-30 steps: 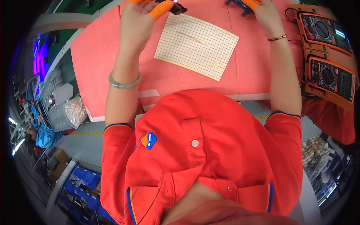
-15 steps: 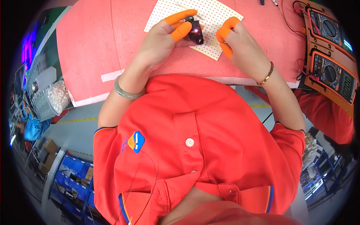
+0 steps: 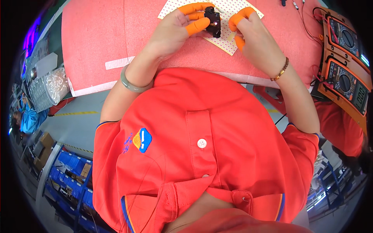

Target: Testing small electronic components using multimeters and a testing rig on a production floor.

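A small black part [image 3: 214,24] with a bright spot on its face is gripped by my left hand [image 3: 171,35], whose thumb and fingers wear orange finger cots. Under it lies a pale sheet with rows of small dots [image 3: 229,7], set askew on the pink mat. To the right of the part, apart from it, my right hand [image 3: 257,39] hovers over the sheet's edge. Its cot-covered fingers are curled in toward the thumb. Whatever those fingers may hold is hidden.
Two orange multimeters [image 3: 345,82] in a wooden-coloured stand are at the right, with thin leads [image 3: 305,21] running across the pink mat [image 3: 93,35]. Clear plastic boxes [image 3: 56,85] with small pale parts stand at the left. A white strip [image 3: 118,63] is on the mat.
The black part and my left hand have shifted up and right in the picture, and the part stands more upright. My right hand stays curled beside it. The whole view has tilted slightly.
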`<move>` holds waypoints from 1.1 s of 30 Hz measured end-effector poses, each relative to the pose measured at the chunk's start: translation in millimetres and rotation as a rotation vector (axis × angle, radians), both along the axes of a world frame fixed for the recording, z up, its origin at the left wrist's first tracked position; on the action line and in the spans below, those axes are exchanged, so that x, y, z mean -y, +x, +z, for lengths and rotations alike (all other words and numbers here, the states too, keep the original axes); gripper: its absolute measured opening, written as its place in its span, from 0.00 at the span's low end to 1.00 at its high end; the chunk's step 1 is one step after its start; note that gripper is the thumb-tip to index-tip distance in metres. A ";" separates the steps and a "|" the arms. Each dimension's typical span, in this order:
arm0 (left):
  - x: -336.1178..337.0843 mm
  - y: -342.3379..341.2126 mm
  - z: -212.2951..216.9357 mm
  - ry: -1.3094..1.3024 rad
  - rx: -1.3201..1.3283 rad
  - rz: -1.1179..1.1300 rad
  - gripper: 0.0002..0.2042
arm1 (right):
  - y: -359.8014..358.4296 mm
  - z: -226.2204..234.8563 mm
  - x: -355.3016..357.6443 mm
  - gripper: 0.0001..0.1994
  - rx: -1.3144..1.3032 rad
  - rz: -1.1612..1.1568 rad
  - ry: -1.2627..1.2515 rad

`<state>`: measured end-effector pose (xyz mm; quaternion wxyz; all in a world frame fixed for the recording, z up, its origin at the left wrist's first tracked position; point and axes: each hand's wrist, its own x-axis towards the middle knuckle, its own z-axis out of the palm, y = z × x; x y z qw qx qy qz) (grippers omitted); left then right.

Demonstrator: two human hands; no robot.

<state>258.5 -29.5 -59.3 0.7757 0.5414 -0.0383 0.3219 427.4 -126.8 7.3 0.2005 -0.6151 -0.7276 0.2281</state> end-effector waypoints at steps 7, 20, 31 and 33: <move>10.1 -5.8 38.2 -0.479 -0.557 0.066 0.17 | -5.8 7.7 1.0 0.12 0.130 0.037 0.043; 8.1 -10.4 34.0 -0.292 -0.662 0.054 0.18 | 5.1 9.1 -10.1 0.11 -0.140 0.029 0.147; 7.7 -10.3 38.2 -0.325 -0.647 0.031 0.17 | 1.2 22.6 -60.9 0.07 -0.416 0.404 0.471; 7.6 -11.6 37.6 -0.348 -0.618 0.027 0.17 | -1.9 38.5 -55.6 0.07 -0.216 0.308 0.183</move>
